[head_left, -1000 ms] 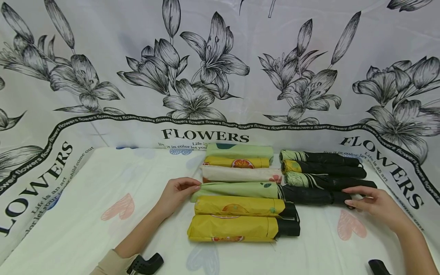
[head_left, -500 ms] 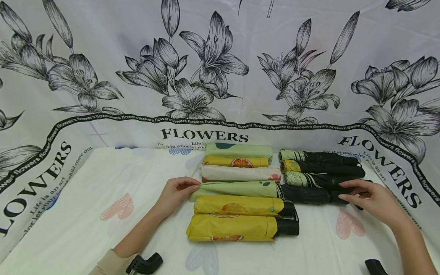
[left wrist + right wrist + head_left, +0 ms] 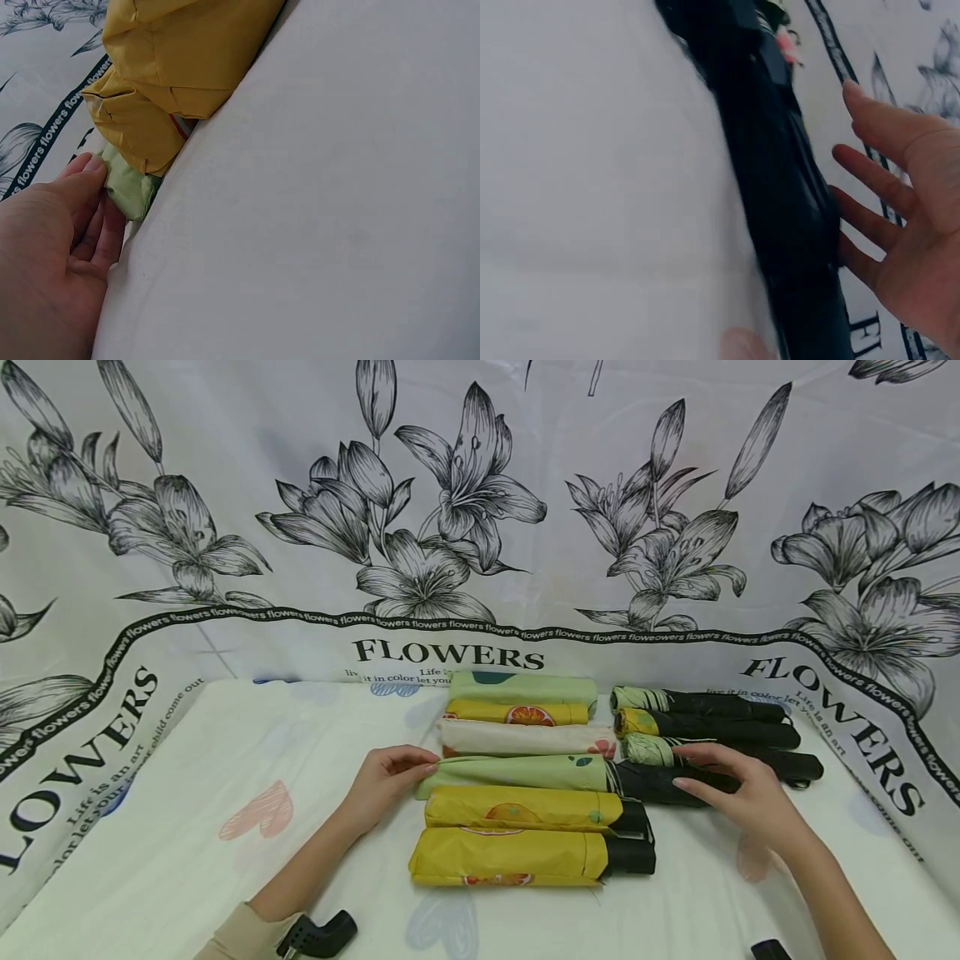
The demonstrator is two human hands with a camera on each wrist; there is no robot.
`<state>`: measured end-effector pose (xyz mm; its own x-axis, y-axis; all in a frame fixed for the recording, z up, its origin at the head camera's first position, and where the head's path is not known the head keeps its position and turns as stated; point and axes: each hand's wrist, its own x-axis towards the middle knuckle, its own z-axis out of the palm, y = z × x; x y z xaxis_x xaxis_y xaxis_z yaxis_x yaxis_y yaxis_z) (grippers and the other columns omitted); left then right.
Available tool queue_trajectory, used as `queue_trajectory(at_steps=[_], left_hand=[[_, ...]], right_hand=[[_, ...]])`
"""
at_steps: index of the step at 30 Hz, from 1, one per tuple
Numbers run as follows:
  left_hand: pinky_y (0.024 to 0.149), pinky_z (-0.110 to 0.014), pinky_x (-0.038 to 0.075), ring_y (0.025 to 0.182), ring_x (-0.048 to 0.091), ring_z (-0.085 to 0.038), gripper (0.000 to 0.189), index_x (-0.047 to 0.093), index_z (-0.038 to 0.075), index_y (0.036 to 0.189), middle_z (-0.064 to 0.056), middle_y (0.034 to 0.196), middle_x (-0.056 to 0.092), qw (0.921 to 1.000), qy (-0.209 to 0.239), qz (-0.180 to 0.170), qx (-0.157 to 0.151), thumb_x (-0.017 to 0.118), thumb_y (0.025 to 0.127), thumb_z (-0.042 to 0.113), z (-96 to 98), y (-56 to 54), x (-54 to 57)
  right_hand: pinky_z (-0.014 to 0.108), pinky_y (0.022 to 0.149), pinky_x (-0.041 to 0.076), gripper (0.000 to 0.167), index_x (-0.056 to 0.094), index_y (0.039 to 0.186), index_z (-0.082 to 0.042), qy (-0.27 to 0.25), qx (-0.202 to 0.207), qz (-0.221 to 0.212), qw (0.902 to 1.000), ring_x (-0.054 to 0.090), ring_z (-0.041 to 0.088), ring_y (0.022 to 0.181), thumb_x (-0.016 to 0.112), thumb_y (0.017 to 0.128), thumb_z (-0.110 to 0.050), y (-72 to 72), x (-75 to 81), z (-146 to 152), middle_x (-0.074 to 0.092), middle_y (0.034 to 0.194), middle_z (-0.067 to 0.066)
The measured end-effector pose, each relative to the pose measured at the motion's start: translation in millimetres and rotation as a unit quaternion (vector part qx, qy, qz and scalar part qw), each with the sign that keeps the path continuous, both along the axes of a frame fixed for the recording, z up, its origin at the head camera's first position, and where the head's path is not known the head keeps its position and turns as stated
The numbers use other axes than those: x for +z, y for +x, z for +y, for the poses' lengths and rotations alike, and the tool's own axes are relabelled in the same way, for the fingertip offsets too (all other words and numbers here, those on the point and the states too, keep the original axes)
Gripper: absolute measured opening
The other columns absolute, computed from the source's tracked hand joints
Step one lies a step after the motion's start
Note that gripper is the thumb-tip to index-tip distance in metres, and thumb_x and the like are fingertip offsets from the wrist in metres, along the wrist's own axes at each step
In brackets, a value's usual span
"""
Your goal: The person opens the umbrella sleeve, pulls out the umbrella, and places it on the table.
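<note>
Pinching left, loose right

Pinching the left tip of a light-green fabric sleeve [image 3: 517,774], centre frame, with the left hand [image 3: 386,785]. Right of centre, hovering with the right hand [image 3: 750,789], released and loose-fingered, at the slender black fabric roll [image 3: 652,783] adjoining the sleeve's right end; unable to tell contact. Lying just above two plump yellow cloth rolls [image 3: 510,857], lower middle.

Over my feed I see a homelike setting, exact room unclear; flower-printed fabric [image 3: 555,527] hangs behind; a white heart-print cloth [image 3: 540,927] lies spread before it.
</note>
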<state>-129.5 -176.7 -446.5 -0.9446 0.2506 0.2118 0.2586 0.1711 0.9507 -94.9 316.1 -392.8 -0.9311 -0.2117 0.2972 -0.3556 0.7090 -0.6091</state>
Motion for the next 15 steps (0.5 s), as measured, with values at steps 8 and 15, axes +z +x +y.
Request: queue_trajectory(at_steps=[8, 15], left_hand=[[0.079, -0.016, 0.053, 0.092, 0.067, -0.002, 0.014, 0.078, -0.006, 0.109, -0.022, 0.105, 0.077, 1.0, -0.007, -0.002, 0.002, 0.073, 0.097, 0.0, 1.1, 1.0, 2.2], [0.078, -0.017, 0.052, 0.091, 0.066, -0.002, 0.014, 0.078, -0.005, 0.109, -0.021, 0.105, 0.078, 0.9999, -0.013, -0.005, 0.007, 0.073, 0.097, 0.0, 1.3, 2.1, 4.3]], right_hand=[[0.016, 0.101, 0.04, 0.046, 0.073, 0.131, -0.021, 0.022, 0.011, 0.026, 0.9994, 0.047, -0.017, 0.121, 0.088, 0.088, -0.017, -0.6, -16.3, -22, 0.073, 0.129, 0.003], [0.056, 0.1, 0.04, 0.046, 0.074, 0.129, -0.02, 0.031, 0.04, 0.044, 0.9977, 0.054, 0.018, 0.121, 0.089, 0.086, -0.015, -5.2, -26.5, -31, 0.073, 0.129, 0.008]])
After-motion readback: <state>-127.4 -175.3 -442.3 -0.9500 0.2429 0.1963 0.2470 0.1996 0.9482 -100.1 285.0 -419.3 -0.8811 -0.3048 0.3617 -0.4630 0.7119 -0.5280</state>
